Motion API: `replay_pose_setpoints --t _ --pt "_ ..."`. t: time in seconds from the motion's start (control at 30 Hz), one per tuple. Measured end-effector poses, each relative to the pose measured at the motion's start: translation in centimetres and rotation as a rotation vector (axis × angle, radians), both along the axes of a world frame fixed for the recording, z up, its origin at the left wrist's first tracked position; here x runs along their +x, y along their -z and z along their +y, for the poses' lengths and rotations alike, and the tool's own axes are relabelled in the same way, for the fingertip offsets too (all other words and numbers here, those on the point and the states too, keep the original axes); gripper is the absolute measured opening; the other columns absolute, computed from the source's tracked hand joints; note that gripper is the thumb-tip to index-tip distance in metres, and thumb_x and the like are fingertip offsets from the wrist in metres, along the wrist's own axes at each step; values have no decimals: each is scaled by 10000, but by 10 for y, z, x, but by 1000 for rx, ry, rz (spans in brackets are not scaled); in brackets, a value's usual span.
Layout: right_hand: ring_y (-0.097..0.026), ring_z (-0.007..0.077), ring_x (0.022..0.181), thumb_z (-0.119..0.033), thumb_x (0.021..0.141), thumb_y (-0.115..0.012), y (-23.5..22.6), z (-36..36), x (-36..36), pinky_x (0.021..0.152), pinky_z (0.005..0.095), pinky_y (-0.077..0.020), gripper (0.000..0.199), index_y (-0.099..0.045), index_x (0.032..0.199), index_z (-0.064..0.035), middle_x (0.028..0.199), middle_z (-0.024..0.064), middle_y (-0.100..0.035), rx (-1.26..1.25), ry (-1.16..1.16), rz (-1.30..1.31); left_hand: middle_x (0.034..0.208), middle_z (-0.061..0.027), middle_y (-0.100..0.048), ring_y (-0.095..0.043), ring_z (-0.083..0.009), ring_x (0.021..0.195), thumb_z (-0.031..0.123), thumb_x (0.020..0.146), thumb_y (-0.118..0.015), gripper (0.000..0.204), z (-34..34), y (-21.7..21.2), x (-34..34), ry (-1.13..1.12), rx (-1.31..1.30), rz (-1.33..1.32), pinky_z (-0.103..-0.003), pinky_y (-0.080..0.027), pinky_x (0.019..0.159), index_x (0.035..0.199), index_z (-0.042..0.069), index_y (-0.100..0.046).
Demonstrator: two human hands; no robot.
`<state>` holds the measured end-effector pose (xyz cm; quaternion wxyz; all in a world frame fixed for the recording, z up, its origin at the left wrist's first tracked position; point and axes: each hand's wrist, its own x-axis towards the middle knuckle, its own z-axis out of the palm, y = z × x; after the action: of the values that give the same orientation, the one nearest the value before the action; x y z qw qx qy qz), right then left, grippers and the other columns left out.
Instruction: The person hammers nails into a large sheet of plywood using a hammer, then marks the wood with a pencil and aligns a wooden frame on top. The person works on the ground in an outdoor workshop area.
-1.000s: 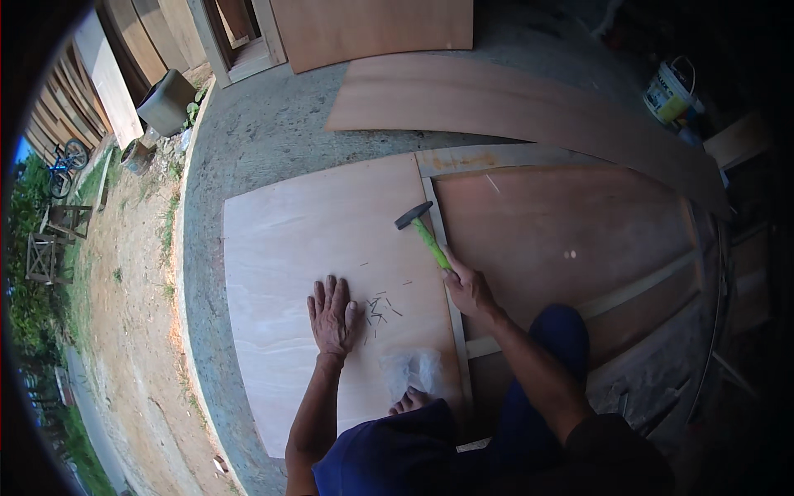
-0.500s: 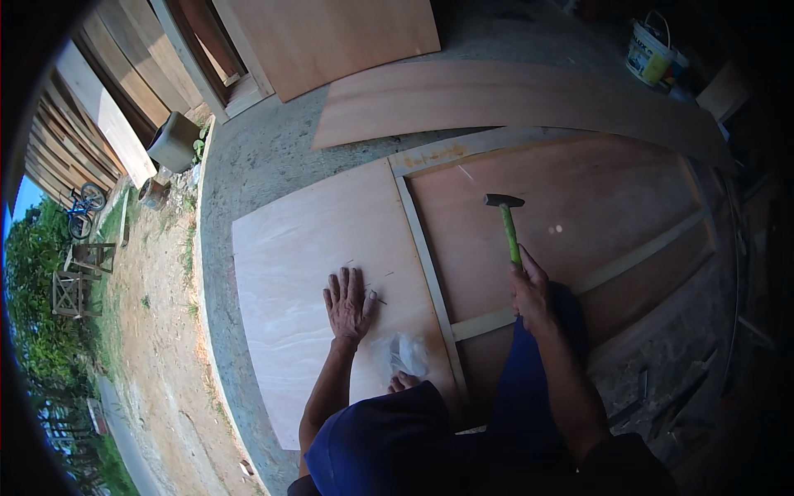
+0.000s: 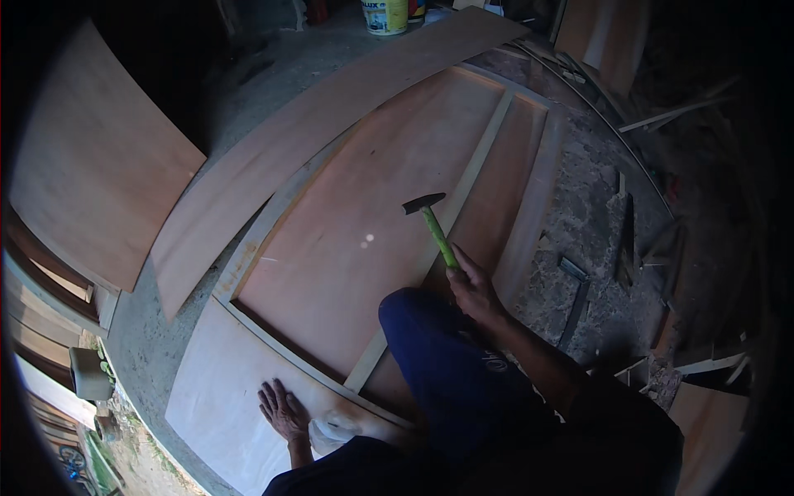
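Note:
My right hand (image 3: pixel 474 287) grips a hammer (image 3: pixel 437 235) by its green handle. The dark hammer head is raised over the framed wooden panel (image 3: pixel 331 215). My left hand (image 3: pixel 284 412) lies flat, fingers spread, on a pale plywood sheet (image 3: pixel 217 376) that covers the near end of the panel. Beside that hand is a clear plastic bag (image 3: pixel 333 428); its contents cannot be made out. My knee (image 3: pixel 422 331), in dark blue cloth, rests over the frame between my hands.
A long plywood strip (image 3: pixel 314 107) lies along the panel's far left side. Another plywood sheet (image 3: pixel 99 165) stands at the left. On the rough floor at right are a dark long-handled tool (image 3: pixel 576 302) and wood scraps (image 3: pixel 678 114). A paint bucket (image 3: pixel 385 16) stands at the back.
My view has swung to the right, showing more of the right-hand floor. My left hand stays flat on the plywood, and my right hand still holds the hammer up.

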<state>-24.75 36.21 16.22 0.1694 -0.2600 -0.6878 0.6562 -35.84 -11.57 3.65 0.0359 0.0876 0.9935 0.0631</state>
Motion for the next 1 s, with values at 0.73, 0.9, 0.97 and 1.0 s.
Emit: replay_pose_setpoints --t 0.73,0.9,0.97,1.0 --pt "-413 422 1382 -298 1009 -535 179 146 168 1092 548 -388 607 -329 1574 -217 1516 249 -404 879 416 -823 1572 -185 -390 -342 -364 1465 355 992 -576 551 50 -46 7 105 168 -36 -530 -246 1195 1473 105 -477" --pt "-422 418 1384 -242 985 -576 171 229 86 1120 509 -382 546 -451 1494 -91 1490 229 -453 1188 436 -418 1569 -173 -403 -348 -360 1467 338 999 -564 492 72 -68 31 81 131 -39 -536 -232 1201 1429 102 -533" --pt "-422 413 1386 -232 974 -583 165 251 67 1125 503 -378 532 -476 1465 -58 1475 231 -468 1242 319 -453 1556 -173 -424 -355 -368 1463 328 996 -568 481 57 -86 36 47 77 -8 -537 -247 1193 1415 92 -546" --pt "-422 410 1387 -227 969 -586 165 254 56 1127 501 -376 525 -488 1451 -41 1468 233 -476 1262 246 -457 1553 -174 -429 -357 -370 1461 328 995 -570 480 50 -99 39 21 50 2 -536 -256 1189 1410 89 -550"
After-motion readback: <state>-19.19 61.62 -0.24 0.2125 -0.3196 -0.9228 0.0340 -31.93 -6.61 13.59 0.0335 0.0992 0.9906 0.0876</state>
